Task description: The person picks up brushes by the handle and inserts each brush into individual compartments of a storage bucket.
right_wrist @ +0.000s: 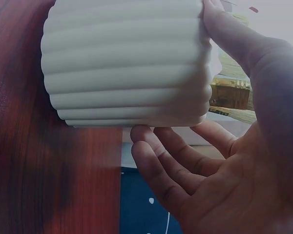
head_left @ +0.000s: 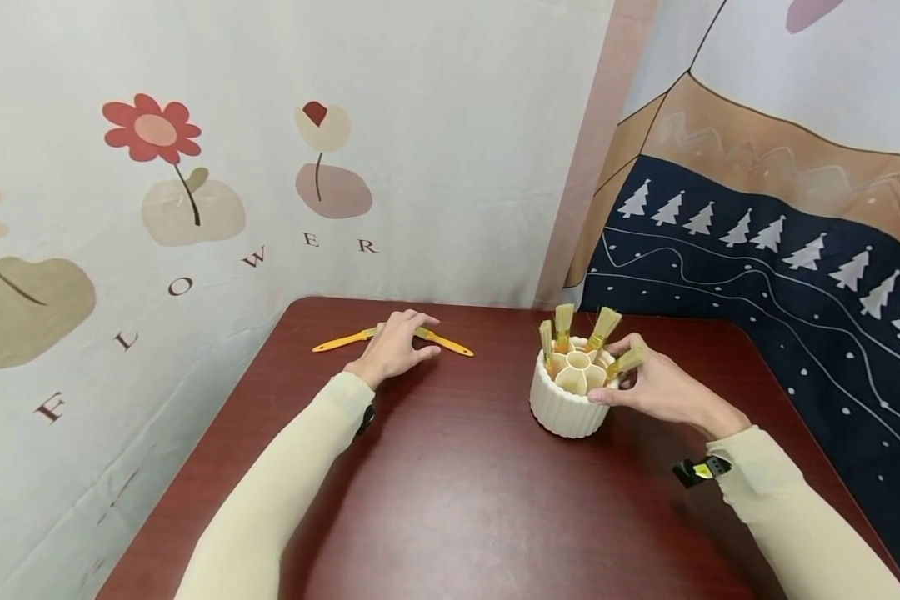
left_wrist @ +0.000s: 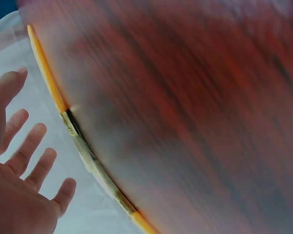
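Observation:
My left hand [head_left: 395, 346] reaches over two yellow-handled paintbrushes at the back of the table, fingers relaxed and holding nothing. One brush [head_left: 341, 342] points its handle left, the other brush [head_left: 450, 343] right; the hand hides their middles in the head view. In the left wrist view, bristles [left_wrist: 100, 173] meet bristles beside my spread fingers. At the right, a white ribbed pot [head_left: 570, 408] with petal-shaped compartments holds several paintbrushes [head_left: 606, 323], bristles up. My right hand [head_left: 663, 387] grips the pot, thumb at its rim and fingers against its side.
The dark red wooden table [head_left: 435, 500] ends just behind the brushes and pot. A pale curtain [head_left: 457, 167] with flower prints hangs behind. To the right hangs a navy cloth [head_left: 817, 333] with white trees.

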The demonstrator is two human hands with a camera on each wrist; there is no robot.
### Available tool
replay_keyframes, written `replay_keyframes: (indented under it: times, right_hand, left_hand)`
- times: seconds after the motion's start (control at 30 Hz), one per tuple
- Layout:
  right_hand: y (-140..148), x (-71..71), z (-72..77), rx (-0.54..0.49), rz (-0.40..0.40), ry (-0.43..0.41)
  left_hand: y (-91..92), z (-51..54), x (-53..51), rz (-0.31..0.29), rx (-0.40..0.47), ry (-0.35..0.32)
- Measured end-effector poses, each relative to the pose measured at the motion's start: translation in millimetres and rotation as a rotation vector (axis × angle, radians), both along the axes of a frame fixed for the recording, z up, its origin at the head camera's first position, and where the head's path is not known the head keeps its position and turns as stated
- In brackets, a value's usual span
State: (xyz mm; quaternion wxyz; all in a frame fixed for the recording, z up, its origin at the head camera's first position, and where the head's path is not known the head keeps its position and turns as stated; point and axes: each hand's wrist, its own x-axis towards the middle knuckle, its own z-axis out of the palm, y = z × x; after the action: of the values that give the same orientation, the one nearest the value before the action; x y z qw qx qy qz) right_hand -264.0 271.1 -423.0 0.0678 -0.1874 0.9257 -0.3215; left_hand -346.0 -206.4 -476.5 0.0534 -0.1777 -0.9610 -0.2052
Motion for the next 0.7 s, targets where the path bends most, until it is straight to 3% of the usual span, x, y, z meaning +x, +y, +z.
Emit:
replay_keyframes:
  times: [0.37, 0.7]
  right_hand:
    - [-2, 3.1, 1.3, -0.018, -0.004, -0.002]
    - [-3, 3.1, 1.0, -0.026, -0.005, 0.007]
  left_hand:
    - [-3.1, -4.7, -7.2, 0.055, -0.138, -0.037]
    - [-1.2, -7.8, -14.5, 0.078, -0.144, -0.006]
